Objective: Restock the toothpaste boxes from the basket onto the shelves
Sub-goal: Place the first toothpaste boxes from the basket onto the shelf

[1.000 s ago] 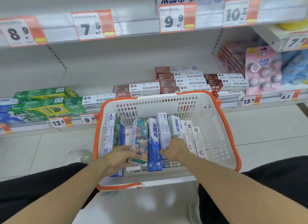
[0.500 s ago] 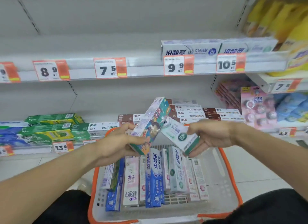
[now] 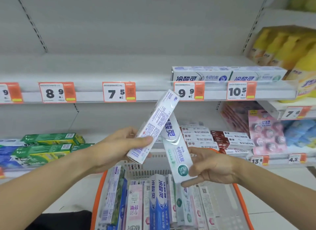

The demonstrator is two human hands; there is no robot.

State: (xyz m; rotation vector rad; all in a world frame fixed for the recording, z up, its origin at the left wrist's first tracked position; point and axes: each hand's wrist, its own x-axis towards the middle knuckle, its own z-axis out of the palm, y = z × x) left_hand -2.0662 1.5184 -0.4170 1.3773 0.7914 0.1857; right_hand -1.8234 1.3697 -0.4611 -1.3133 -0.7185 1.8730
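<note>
My left hand (image 3: 118, 147) grips a white toothpaste box with small blue print (image 3: 153, 125), tilted up to the right. My right hand (image 3: 210, 168) holds a white and green toothpaste box (image 3: 176, 152) by its lower end; its top lies behind the first box. Both boxes hang above the white basket with an orange rim (image 3: 100, 195), where several toothpaste boxes (image 3: 159, 202) stand on end. On the upper shelf (image 3: 85, 75), two matching white boxes (image 3: 201, 74) lie above the 9.9 and 10.5 price tags.
Green boxes (image 3: 49, 144) lie on the lower shelf at the left, brown and white boxes (image 3: 213, 139) at the right. Pink packs (image 3: 266, 134) and yellow packs (image 3: 287, 48) fill the right-hand bay. The upper shelf's left part holds only price tags (image 3: 118, 92).
Both hands lifted a box each out of the basket and raised them toward the upper shelf. The left box has turned, showing its printed back. The camera tilted upward.
</note>
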